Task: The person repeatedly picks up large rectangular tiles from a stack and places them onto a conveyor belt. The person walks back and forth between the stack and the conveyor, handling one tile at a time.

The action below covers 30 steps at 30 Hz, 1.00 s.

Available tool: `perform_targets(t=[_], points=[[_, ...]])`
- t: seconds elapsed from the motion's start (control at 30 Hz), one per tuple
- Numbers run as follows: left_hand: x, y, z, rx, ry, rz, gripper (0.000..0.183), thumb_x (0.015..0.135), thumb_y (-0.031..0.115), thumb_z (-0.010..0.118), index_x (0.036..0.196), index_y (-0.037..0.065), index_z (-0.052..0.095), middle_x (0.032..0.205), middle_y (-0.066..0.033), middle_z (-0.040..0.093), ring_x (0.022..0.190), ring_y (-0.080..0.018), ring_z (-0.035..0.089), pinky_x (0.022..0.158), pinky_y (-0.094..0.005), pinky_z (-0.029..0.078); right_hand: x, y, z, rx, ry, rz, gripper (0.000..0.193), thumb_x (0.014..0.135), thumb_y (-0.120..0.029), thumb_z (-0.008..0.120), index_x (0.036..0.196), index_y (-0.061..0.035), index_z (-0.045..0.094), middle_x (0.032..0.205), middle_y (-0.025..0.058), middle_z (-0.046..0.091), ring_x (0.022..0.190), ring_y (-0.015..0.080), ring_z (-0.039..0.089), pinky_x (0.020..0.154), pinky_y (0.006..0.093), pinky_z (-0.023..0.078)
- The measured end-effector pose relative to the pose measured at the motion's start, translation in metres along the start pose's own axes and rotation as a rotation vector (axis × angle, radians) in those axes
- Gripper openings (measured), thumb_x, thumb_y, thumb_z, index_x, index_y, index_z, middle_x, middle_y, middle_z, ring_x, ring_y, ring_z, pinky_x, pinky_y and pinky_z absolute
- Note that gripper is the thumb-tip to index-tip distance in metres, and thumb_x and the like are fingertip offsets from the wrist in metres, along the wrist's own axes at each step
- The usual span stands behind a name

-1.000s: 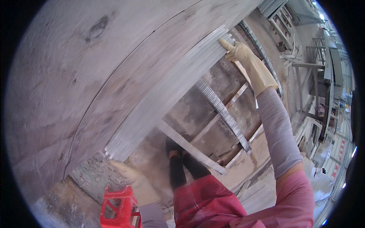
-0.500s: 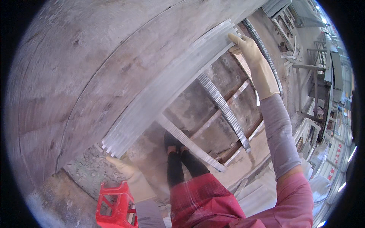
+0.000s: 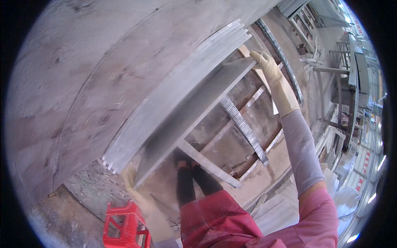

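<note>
A long grey slab is tilted away from a stack of similar pale slabs, with a gap between them. My right hand, in a cream rubber glove, grips the slab's far upper end, its thumb over the corner. At the near lower end my left hand, gloved alike, holds the other corner; some of its fingers are hidden behind the slab. The stack leans on a large stained grey surface. Below the held slab stand ridged support bars of a low rack.
A red plastic stool stands beside my left forearm. Another ridged bar runs past my right hand. Wooden frames and benches line the right side. Pale sheets lie to the right of my apron.
The front slab has come away from the stack and tipped toward me. Both hands have moved with its ends, and the right is now nearer to me.
</note>
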State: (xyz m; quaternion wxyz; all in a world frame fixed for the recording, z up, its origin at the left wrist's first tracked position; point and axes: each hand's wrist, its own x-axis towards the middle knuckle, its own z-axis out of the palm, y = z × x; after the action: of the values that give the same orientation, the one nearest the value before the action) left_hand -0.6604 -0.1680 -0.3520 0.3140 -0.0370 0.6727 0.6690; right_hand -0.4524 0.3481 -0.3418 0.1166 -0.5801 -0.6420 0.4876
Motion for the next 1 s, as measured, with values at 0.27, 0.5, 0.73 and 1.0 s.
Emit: perform_targets(t=[0.27,0.5,0.73,1.0], points=[[-0.024,0.017,-0.003,0.306,-0.060,-0.059,0.048,0.087,0.003,0.049,0.135,0.001,0.040,0.137,-0.0170,0.042,0.127,-0.0281,0.040,0.109,-0.0381,0.027,-0.017,0.017,0.012,0.113,0.172,-0.227,0.037,0.085,-0.024,0.053,0.113,-0.0019,0.062,0.108,0.0092,0.062,0.106,0.0177,0.051,0.098,0.0288,0.033],[0.017,-0.058,-0.018,0.430,-0.243,0.396,0.022,0.081,-0.003,0.056,0.102,-0.001,0.063,0.112,-0.0164,0.062,0.110,-0.0315,0.056,0.100,-0.0433,0.040,-0.012,0.033,0.038,0.808,0.298,-0.258,0.019,0.083,-0.019,0.054,0.080,-0.0014,0.063,0.096,0.0123,0.065,0.090,0.0220,0.058,0.086,0.0294,0.043],[-0.022,-0.032,-0.045,0.174,0.128,0.127,0.011,0.080,0.004,0.055,0.086,-0.001,0.062,0.096,-0.0175,0.065,0.088,-0.0283,0.063,0.084,-0.0404,0.051,-0.082,0.031,0.025,0.913,0.330,0.126,0.050,0.091,-0.036,0.045,0.048,-0.0114,0.043,0.054,0.0112,0.052,0.067,0.0280,0.056,0.076,0.0397,0.044],[-0.091,0.092,-0.102,0.320,0.198,0.058,0.012,0.078,0.008,0.055,0.069,0.003,0.061,0.072,-0.0104,0.062,0.069,-0.0217,0.060,0.076,-0.0384,0.051,-0.259,0.080,0.031,0.748,0.523,0.166,0.052,0.088,-0.040,0.048,0.045,-0.0118,0.044,0.040,0.0086,0.044,0.040,0.0236,0.049,0.059,0.0364,0.047]])
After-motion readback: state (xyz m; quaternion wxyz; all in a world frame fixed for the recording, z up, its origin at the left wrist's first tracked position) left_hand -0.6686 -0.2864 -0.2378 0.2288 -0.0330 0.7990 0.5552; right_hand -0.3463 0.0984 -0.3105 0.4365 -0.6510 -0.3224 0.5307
